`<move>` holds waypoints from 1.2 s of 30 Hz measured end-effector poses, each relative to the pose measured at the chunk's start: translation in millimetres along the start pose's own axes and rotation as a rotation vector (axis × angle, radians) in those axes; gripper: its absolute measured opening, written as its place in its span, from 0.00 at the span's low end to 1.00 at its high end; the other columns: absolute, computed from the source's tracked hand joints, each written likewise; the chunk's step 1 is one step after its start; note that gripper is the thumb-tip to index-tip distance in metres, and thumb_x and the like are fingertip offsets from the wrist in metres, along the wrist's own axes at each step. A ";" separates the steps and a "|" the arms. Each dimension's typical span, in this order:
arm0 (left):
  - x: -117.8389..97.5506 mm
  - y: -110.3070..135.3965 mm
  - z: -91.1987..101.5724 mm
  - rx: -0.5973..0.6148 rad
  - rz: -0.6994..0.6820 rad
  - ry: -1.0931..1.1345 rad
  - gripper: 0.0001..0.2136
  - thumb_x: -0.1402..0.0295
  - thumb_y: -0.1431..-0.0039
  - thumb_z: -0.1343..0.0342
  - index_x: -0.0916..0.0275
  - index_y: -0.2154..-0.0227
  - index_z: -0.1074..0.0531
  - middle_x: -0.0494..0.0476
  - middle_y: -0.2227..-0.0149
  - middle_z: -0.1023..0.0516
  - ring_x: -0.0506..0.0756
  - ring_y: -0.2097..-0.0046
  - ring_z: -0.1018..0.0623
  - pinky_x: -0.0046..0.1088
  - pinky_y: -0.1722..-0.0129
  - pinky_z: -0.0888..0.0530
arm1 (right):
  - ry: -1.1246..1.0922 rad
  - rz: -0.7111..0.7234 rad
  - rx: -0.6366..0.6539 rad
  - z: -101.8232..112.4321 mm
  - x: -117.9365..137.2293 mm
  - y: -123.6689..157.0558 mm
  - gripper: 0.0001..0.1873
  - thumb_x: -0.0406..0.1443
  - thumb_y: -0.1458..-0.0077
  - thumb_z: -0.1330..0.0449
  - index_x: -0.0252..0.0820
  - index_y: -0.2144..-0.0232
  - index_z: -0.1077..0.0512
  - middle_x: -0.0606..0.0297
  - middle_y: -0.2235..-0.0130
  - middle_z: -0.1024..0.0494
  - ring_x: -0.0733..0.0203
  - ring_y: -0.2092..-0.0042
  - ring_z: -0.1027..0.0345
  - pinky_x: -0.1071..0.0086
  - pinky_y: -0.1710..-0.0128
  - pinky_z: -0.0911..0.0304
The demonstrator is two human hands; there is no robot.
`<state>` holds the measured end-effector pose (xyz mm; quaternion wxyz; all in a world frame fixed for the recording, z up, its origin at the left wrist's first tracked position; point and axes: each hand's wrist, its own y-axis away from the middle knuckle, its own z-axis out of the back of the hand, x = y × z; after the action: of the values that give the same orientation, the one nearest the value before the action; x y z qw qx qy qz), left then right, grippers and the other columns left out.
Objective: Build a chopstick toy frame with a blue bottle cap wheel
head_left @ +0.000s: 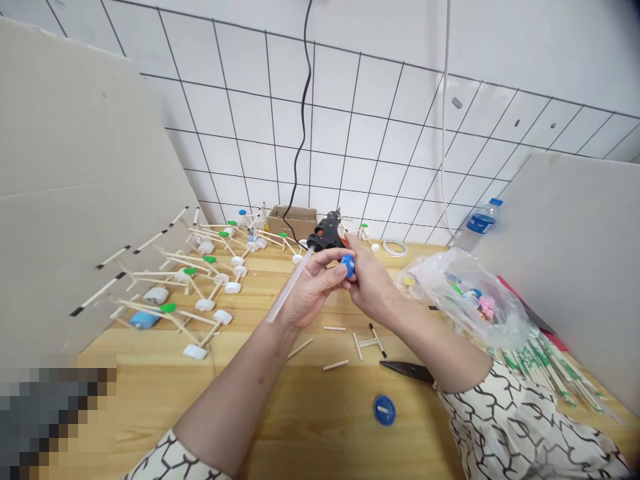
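Between the thumb and fingers of my left hand [320,283] is a small blue bottle cap [347,265]. Close beside it, my right hand [373,280] is closed around the handle of a black hot glue gun [327,230]; its fingers are partly hidden. A long translucent glue stick [293,283] sticks out of the gun's back end, passing over my left wrist. Below my hands lie several short wooden sticks [335,365] and a small H-shaped stick frame [369,343]. Nearer to me, a blue cap [385,410] lies with a short stick piece inside.
Several stick-built cars [173,310] with white cap wheels fill the left side. A cardboard box [293,219] stands at the back. On the right are pliers [407,370], a plastic bag of caps [470,293], bundled sticks [545,367] and a water bottle [483,223]. Boards flank both sides.
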<state>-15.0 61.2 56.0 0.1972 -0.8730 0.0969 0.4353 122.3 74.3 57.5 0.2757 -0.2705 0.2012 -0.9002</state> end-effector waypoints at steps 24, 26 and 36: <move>7.7 -2.5 7.0 -0.090 0.066 -0.072 0.14 0.67 0.60 0.33 0.65 0.67 0.24 0.53 0.72 0.22 0.48 0.71 0.25 0.24 0.68 0.30 | 0.361 -0.416 0.529 59.8 -47.7 175.0 0.07 0.30 0.51 0.47 0.42 0.68 0.31 0.56 0.62 0.26 0.49 0.58 0.33 0.57 0.59 0.39; 6.9 -1.5 5.7 -0.097 0.067 -0.083 0.15 0.67 0.61 0.33 0.65 0.68 0.24 0.53 0.73 0.22 0.48 0.72 0.25 0.25 0.67 0.30 | 0.434 -0.442 0.509 62.3 -60.3 172.5 0.05 0.31 0.51 0.47 0.42 0.71 0.32 0.54 0.63 0.25 0.48 0.60 0.33 0.55 0.60 0.38; 14.6 -0.5 1.6 -0.082 0.092 -0.183 0.14 0.67 0.61 0.33 0.64 0.68 0.24 0.52 0.74 0.22 0.49 0.71 0.25 0.27 0.66 0.30 | 0.071 -0.349 0.146 50.2 -51.0 109.1 0.20 0.40 0.47 0.44 0.43 0.51 0.35 0.55 0.53 0.28 0.49 0.52 0.34 0.53 0.54 0.38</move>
<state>-7.2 62.3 43.6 0.1491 -0.8318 0.1005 0.5252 230.4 10.8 21.3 0.1271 -0.2486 0.0950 -0.9555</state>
